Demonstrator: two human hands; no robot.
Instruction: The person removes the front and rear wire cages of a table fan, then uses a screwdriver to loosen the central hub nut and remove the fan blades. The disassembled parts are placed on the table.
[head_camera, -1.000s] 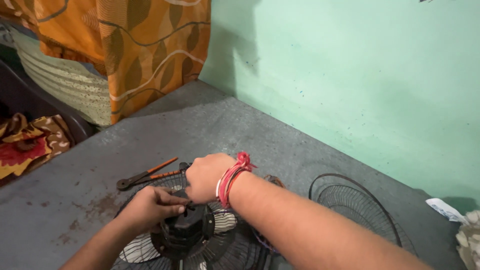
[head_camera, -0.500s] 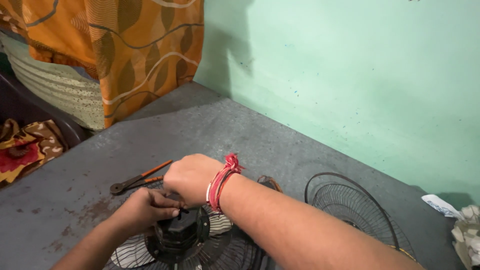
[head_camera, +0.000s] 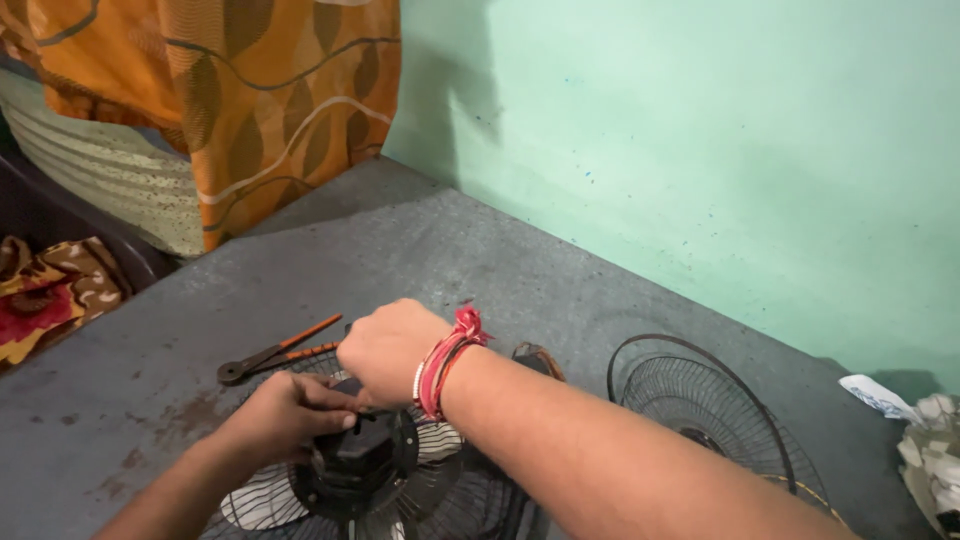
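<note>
The right hand (head_camera: 390, 350), fingers curled downward, hovers over the black fan motor housing (head_camera: 358, 462); what it pinches is hidden. The left hand (head_camera: 285, 415) grips the housing's left side, fingers pressed together. Beneath lies the wire fan guard (head_camera: 450, 500). Orange-handled pliers (head_camera: 272, 354) rest just beyond, a detached grille (head_camera: 700, 400) to the right.

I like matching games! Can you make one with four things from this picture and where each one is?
Things:
1. pliers
2. loose fan guard
3. patterned curtain
4. fan motor

Places:
A. hanging at the top left
B. under both hands
C. on the floor, left of the hands
D. on the floor by the green wall, to the right

Pairs: 1-C, 2-D, 3-A, 4-B
</note>
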